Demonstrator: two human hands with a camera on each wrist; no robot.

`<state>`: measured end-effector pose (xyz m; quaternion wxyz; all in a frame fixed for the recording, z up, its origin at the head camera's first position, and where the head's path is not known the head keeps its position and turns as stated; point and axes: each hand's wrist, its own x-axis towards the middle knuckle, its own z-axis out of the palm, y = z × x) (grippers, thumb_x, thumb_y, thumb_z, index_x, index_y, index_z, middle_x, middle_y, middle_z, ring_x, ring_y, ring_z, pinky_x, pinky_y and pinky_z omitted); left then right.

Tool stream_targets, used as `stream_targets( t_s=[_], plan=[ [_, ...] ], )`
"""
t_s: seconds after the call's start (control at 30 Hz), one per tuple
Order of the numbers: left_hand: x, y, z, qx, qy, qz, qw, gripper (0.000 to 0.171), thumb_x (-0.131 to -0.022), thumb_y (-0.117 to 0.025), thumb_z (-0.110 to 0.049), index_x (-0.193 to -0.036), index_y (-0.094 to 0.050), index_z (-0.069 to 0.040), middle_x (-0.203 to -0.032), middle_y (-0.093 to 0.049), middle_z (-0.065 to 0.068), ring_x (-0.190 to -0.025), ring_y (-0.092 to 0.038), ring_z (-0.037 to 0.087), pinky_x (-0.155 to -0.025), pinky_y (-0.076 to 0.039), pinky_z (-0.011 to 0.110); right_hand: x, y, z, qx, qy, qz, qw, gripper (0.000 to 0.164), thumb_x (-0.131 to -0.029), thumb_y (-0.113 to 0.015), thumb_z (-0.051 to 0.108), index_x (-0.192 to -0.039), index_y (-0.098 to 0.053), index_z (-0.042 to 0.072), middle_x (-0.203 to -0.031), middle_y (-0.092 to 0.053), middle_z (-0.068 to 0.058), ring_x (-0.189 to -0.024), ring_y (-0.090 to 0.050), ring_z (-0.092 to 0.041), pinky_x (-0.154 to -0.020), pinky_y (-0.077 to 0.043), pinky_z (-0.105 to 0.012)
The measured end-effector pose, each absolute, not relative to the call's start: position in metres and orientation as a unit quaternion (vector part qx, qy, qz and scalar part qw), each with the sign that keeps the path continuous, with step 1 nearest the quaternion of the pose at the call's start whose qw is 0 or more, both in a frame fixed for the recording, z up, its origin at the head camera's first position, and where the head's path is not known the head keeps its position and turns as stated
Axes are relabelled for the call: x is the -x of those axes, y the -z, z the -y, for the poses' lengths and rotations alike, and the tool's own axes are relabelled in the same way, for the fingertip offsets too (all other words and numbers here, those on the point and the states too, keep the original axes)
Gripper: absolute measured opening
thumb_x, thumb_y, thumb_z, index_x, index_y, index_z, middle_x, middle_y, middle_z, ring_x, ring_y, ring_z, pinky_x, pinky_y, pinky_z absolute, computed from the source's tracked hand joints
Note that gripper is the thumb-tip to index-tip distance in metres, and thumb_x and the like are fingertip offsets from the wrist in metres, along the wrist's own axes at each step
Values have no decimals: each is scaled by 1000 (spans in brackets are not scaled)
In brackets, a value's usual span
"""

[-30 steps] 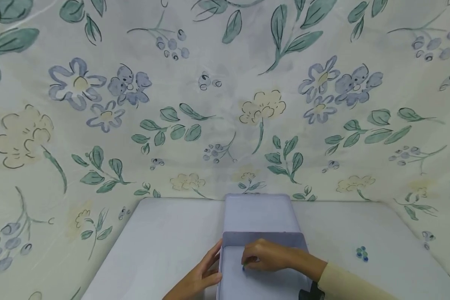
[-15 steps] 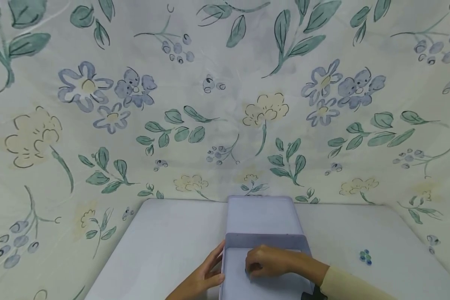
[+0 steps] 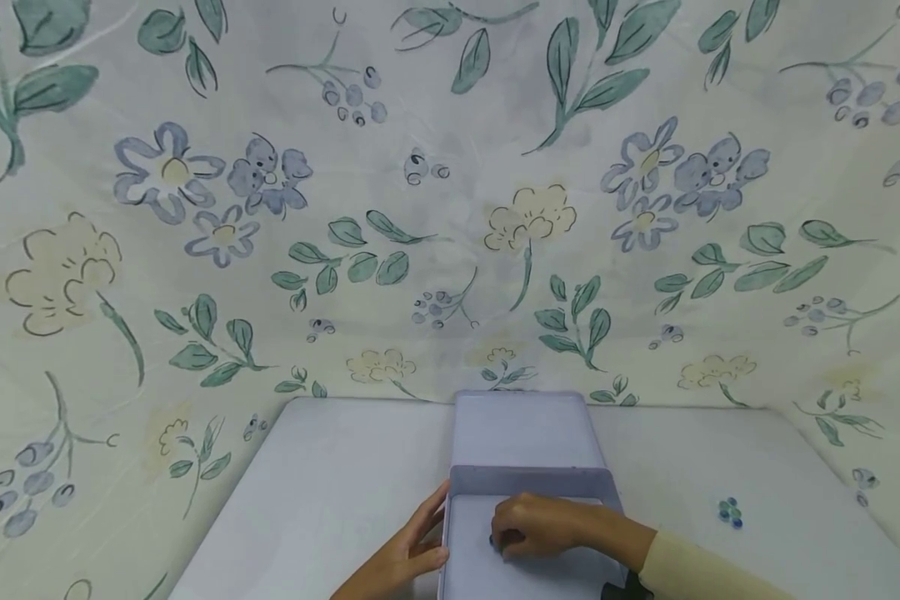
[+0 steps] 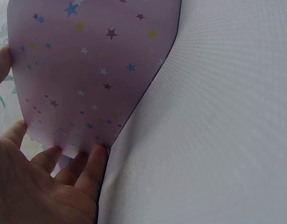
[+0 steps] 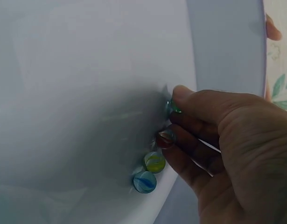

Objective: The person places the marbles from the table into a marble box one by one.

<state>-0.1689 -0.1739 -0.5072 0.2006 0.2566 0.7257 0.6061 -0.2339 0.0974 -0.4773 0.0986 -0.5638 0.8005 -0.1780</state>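
A pale lavender box (image 3: 456,575) stands on the table, its inside facing up. My left hand (image 3: 405,546) rests against the outer left wall, fingers spread. In the left wrist view, those fingertips touch a pink wall with stars (image 4: 82,79). Inside the box, my right hand (image 3: 536,527) reaches low over the floor. Its thumb and index finger pinch a green marble (image 5: 175,107) close to the wall. A red marble (image 5: 165,139) is at the other fingertips. A yellow marble (image 5: 155,162) and a blue marble (image 5: 144,182) continue the row on the floor.
Behind the box lies a flat lavender panel (image 3: 521,427), reaching to the flowered backdrop (image 3: 435,250). A cluster of blue and green marbles (image 3: 731,513) sits on the white table (image 3: 765,467) to the right. A black strap (image 3: 626,587) shows by the right wrist.
The right hand has dipped slightly toward the box floor and its fingers have closed in. The left hand stays at the wall. The whole head view has shifted a little.
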Motion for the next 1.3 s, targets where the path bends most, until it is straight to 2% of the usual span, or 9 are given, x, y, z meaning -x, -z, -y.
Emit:
stream_targets(
  t_s=[0.3,0.73,1.07,1.3],
  plan=[
    [173,509,172,-261,-618,-712,209,74,-106,-44,-22,-162,5,-20,-166,12,24,-147,3,60,-113,-25,72,236,476,-100,566,169,-802,93,8,-88,-76,14,-96,-74,12,-93,-71,7,-79,-55,12,-73,-46,-2],
    [173,511,172,-258,-622,-710,206,74,-106,-44,-19,-162,4,-19,-165,12,25,-146,3,61,-112,-24,73,235,474,-102,556,156,-811,91,9,-89,-76,17,-96,-74,13,-92,-70,9,-78,-53,12,-75,-46,-2],
    [173,511,172,-257,-624,-706,214,73,-106,-44,-23,-162,3,-25,-166,11,23,-148,3,58,-115,-25,70,235,462,-104,555,192,-805,87,8,-90,-73,10,-98,-74,7,-95,-74,2,-87,-65,7,-77,-49,-3],
    [173,510,171,-247,-622,-714,209,74,-106,-44,-21,-162,4,-20,-165,14,22,-146,3,62,-113,-25,72,235,446,-110,517,195,-825,118,10,-90,-73,8,-100,-75,7,-95,-73,4,-88,-64,8,-78,-50,-5]
  ],
)
